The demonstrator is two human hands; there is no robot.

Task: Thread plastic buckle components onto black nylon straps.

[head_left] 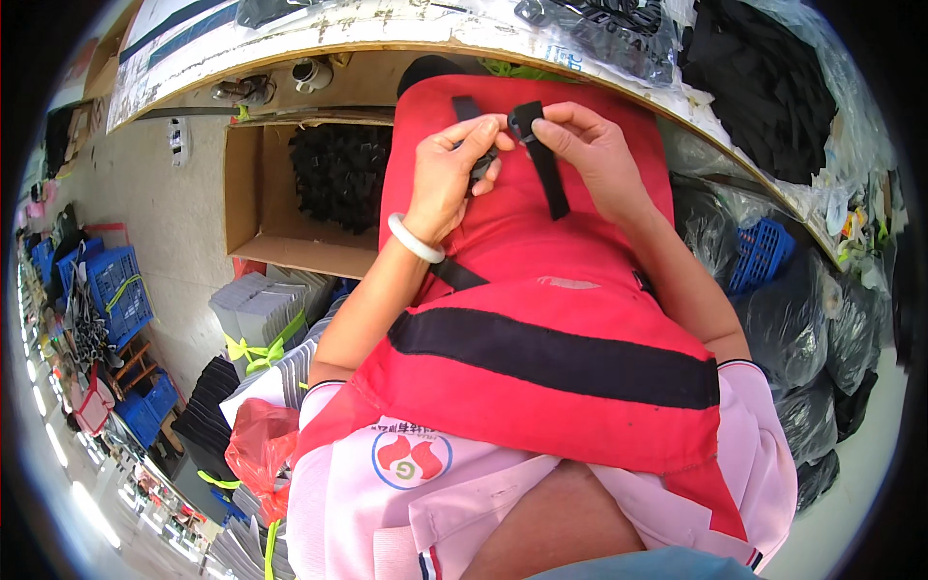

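Above the red apron on my lap, my two hands meet over a short black webbing strap with a small dark plastic buckle at its upper end. My right hand pinches the strap close to the buckle between thumb and fingers, and the free end hangs down. My left hand, with a white bangle on its wrist, is closed, its thumb and forefinger pressed together beside the buckle. Its curled fingers hold another black strap, whose end sticks out above; dark parts in the palm are partly hidden.
A worktable edge curves across the far side, with a black fabric pile at right. Left of my lap, a cardboard box holds many small black pieces. Grey bundles lie nearer; black plastic bags and a blue basket stand right.
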